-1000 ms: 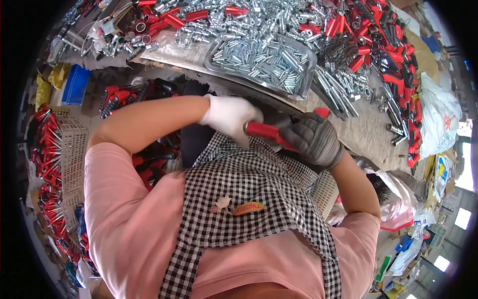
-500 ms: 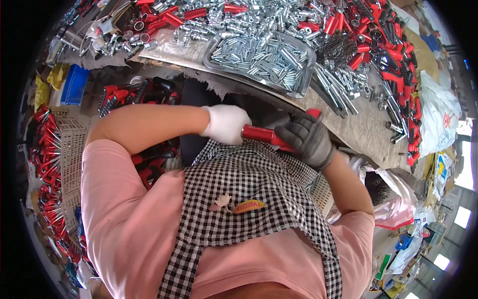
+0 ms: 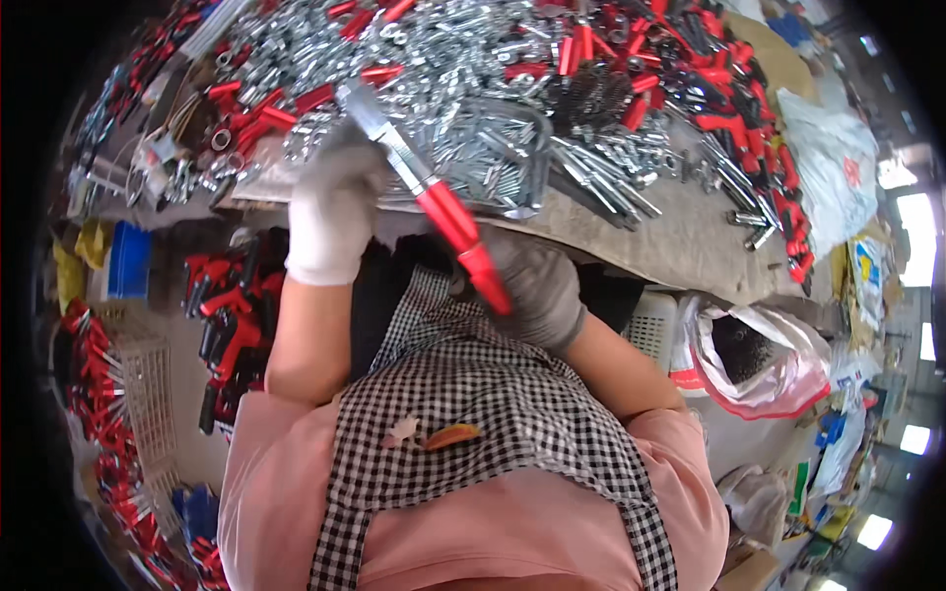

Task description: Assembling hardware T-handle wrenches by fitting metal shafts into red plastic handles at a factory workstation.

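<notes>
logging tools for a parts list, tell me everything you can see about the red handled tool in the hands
The red-handled tool is a long, slim piece: a silvery metal shaft on top and a glossy red grip, plastic by its look, in two sections below. It is held tilted, metal end up-left over the tray of metal parts, red end down-right. The left hand, in a white glove, is at the metal end; the right hand, in a grey glove, is at the red end. Its tip is blurred.
</notes>
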{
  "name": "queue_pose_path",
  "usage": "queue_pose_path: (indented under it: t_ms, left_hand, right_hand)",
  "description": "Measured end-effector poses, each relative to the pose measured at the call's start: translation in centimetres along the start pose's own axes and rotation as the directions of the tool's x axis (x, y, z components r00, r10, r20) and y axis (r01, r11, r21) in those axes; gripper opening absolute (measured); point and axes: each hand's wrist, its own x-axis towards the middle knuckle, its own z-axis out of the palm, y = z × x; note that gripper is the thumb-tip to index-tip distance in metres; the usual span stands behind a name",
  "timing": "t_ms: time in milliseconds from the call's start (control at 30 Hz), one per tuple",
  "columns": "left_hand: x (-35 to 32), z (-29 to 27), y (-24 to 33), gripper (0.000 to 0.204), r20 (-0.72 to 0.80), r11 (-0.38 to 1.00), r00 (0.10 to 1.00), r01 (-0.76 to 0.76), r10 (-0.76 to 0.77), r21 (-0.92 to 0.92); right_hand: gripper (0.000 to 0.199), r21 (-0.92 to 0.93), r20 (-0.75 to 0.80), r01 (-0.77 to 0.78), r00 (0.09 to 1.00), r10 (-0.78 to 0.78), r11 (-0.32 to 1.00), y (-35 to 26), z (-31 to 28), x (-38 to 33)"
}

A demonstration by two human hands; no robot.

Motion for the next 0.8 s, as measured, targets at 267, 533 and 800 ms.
queue_pose_path:
  t_ms: [267,533,800]
  left_hand:
    - [2.1,2.8,4.7,0.045,0.267,0.123,0.842,0.362,-0.470,-0.924]
    - [3.1,1.9,8.1,0.026,0.733,0.199,0.680,0.719,-0.005,-0.666]
    - [1.5,2.9,4.3,0.008,0.997,0.614,-0.034,0.786,-0.074,0.073]
  right_hand:
    - [0.081,0.131,-0.048,0.100,0.994,-0.095,0.986,-1.3,2.3,-0.6]
    - [0.090,0.382,0.119,0.085,0.983,-0.141,0.920,0.4,-0.1,0.3]
    - [0.038,-0.068,-0.192,-0.650,0.753,0.630,0.756,20.1,-12.0,-2.4]
